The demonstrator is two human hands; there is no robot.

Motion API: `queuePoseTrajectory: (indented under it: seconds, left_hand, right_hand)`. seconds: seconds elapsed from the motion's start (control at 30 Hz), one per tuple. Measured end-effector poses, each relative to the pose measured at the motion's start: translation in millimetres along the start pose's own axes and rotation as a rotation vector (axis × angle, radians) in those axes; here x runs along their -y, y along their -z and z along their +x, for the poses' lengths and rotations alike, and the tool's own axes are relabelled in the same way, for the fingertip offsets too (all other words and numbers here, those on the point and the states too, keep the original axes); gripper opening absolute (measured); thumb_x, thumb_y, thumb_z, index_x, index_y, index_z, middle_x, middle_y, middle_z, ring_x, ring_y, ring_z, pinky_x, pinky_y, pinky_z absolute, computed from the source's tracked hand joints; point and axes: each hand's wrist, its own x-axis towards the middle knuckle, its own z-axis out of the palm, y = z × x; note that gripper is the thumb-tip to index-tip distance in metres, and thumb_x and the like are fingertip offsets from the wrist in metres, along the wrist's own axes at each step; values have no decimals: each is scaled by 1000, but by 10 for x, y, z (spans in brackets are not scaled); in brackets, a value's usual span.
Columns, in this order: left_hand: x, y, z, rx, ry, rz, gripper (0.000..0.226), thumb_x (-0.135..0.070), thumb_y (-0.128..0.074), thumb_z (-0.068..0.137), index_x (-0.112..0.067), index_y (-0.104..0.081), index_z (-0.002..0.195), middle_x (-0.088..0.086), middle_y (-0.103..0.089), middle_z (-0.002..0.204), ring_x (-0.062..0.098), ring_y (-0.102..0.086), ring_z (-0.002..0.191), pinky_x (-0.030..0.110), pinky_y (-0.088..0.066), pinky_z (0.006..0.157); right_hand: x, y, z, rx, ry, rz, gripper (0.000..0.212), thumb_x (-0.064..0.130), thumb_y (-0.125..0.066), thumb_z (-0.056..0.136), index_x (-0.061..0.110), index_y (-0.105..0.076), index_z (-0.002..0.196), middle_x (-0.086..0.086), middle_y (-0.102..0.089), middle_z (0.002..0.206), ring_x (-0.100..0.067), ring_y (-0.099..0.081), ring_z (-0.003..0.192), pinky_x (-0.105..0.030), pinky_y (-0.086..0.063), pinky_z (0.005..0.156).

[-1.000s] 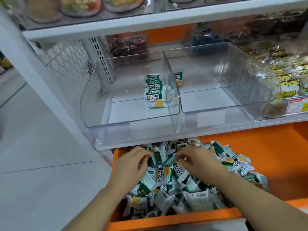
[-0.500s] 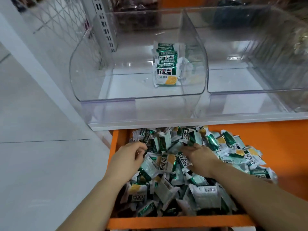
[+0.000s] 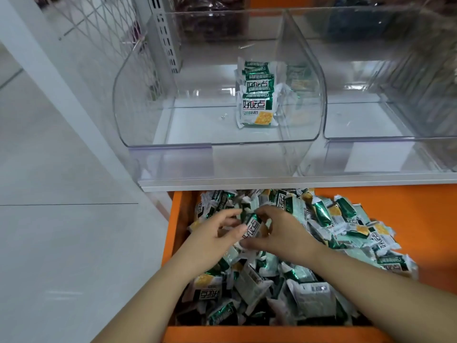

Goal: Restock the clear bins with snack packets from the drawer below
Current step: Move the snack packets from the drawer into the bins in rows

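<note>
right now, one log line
step: pick | left hand, right hand: hold packet | drawer: full | bin: small stack

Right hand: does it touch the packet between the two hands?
Touching. The head view shows the right hand with its thumb under the packet and fingers curled over its top.

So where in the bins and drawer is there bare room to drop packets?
Left bin: bare floor between its left wall and the stack, and from the stack to the front lip. Right bin: floor mostly bare, a faint packet shape by the divider. Drawer: crowded with packets, left hand and right hand holding one; bare orange only at far right.
</note>
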Motion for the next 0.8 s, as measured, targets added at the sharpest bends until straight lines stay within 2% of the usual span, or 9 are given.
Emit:
queuePoseTrajectory:
  seconds: [0.07,0.17,0.2,0.3,0.4,0.5,0.57,0.63,0.8]
  left_hand:
    - [-5,53,-14,-52,10,-48,37,-46,-56,90,-48,-46,125,-25,-53,114,-13,-48,103,8,-37,83]
    - [65,114,-29,-114,38,-76,39,-42,-64,86,-49,-49,121,-15,-57,120,-1,-51,111,23,-41,94]
    - [84,120,-34,-125,46,-76,40,-40,-66,86,-50,-48,120,-15,-56,120,-1,-52,109,26,-43,94]
    - [104,111,-38,-182,38,-34,42,-28,-65,89,-45,-48,123,-19,-54,115,-7,-55,94,19,-48,82]
    - [108,121,-29,-283,26,12,44,-24,-62,91,-37,-47,131,-18,-52,114,3,-54,103,29,-48,92]
    - [104,143,-15,-358,26,36,45,-21,-61,92,-34,-46,133,-19,-48,111,4,-51,105,20,-44,88]
    - [104,145,-9,-372,23,56,45,-20,-60,92,-34,-46,133,-19,-49,112,3,-52,103,14,-43,81]
    - [113,141,-5,-372,29,53,45,-19,-60,92,-33,-47,132,-17,-51,115,4,-54,102,18,-46,81]
    - [133,140,-2,-375,34,70,45,-19,-60,92,-32,-47,132,-19,-50,109,2,-53,98,17,-44,81]
  right_hand:
    - [91,-101,-1,10,2,80,64,48,-81,68,26,-52,120,11,-53,102,-4,-53,85,-5,-38,61]
    - [124,-182,19,23,14,109,75,48,-81,68,21,-50,131,10,-50,107,-1,-51,87,-4,-38,64]
    - [130,-189,29,42,19,116,74,46,-81,69,21,-49,132,11,-50,106,1,-51,85,-5,-39,64]
    - [74,-175,87,127,-15,241,67,35,-80,75,22,-50,133,10,-58,102,-1,-57,75,-9,-44,61]
    - [-81,-126,146,97,-71,170,58,37,-73,81,22,-50,133,7,-58,117,-14,-60,97,-18,-47,73]
    - [-321,-158,215,129,-121,-106,62,34,-65,88,16,-41,142,-3,-47,141,-21,-44,128,-29,-40,101]
    - [-394,-216,231,184,-180,-124,60,29,-58,92,13,-35,145,-9,-44,144,-24,-43,129,-27,-40,97]
    - [-406,-279,235,208,-226,-80,57,23,-56,93,11,-33,145,-11,-46,141,-25,-49,122,-23,-41,85]
    - [-414,-351,257,222,-299,-71,65,22,-69,85,12,-40,142,-11,-55,132,-24,-59,108,-25,-49,79]
